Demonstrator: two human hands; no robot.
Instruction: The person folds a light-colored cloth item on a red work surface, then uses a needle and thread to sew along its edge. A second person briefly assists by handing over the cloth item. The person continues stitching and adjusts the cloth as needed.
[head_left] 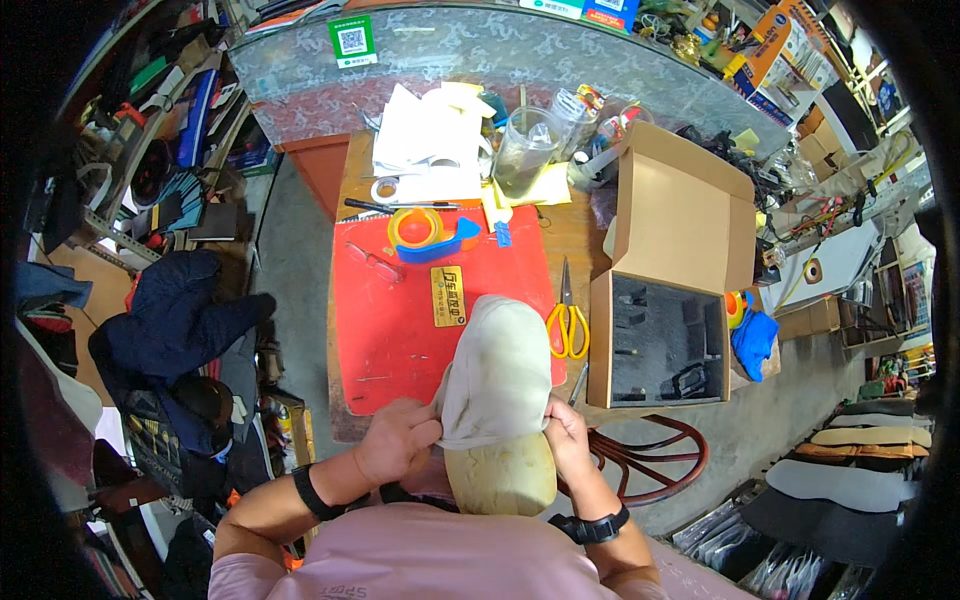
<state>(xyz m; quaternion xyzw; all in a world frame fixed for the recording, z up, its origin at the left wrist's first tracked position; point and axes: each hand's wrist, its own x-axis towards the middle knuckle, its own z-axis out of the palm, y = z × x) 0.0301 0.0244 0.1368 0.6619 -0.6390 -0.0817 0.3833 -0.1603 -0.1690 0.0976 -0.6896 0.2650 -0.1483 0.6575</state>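
Observation:
A pale cream fabric cover is drawn over the upper part of a long yellowish padded cushion, whose lower end is bare and lies against the front of my body. My left hand grips the cover's left lower edge with bent fingers. On the opposite side, my right hand pinches the cover's right edge. Just beyond the cushion's top is a red mat on a wooden table. Yellow-handled scissors lie right of the cover.
An open cardboard box with dark foam occupies the table's right. Tape rolls, eyeglasses, papers and plastic containers sit farther back. A dark jacket is left; a curved metal piece is right, below the table edge.

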